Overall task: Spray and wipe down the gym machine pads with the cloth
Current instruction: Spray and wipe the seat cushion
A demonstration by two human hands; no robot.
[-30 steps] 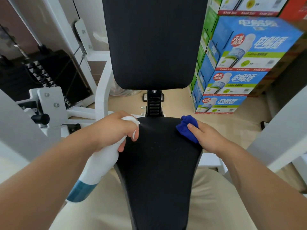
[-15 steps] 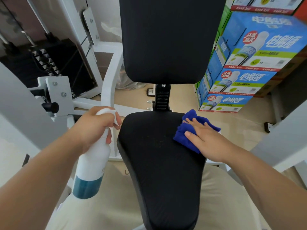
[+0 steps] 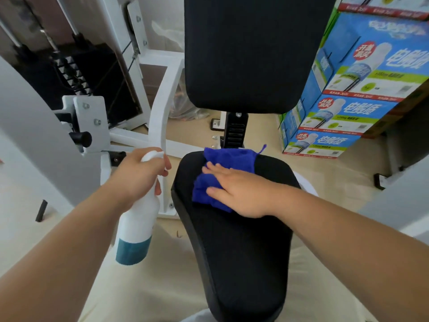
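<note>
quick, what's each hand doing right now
Left hand: closed around the white spray bottle.
Right hand: open, fingers flat, pressing the blue cloth onto the seat pad.

Noted pale beige floor [image 3: 262, 145], smooth, slight sheen. Off-white wall [image 3: 162, 22] at rear. Light even, diffuse, no hard shadows.
L side: logged white machine frame [image 3: 162, 108] w/ curved upright; bolted white bracket plate [image 3: 90, 119] carrying black knob [image 3: 81, 138]; black weight stack [image 3: 74, 73] behind, in darker recess. Broad pale beam [image 3: 27, 135] crossing fg diagonally. Small black strip [image 3: 41, 210] lying on floor nr its base.
Rear ctr: seen clear plastic bag [image 3: 183, 108] on floor behind frame.
R side: counted 3+ blue cardboard boxes [image 3: 336, 122], stacked, bottle graphic & red badge on each. Black foot [image 3: 379, 181] on floor beyond.
</note>
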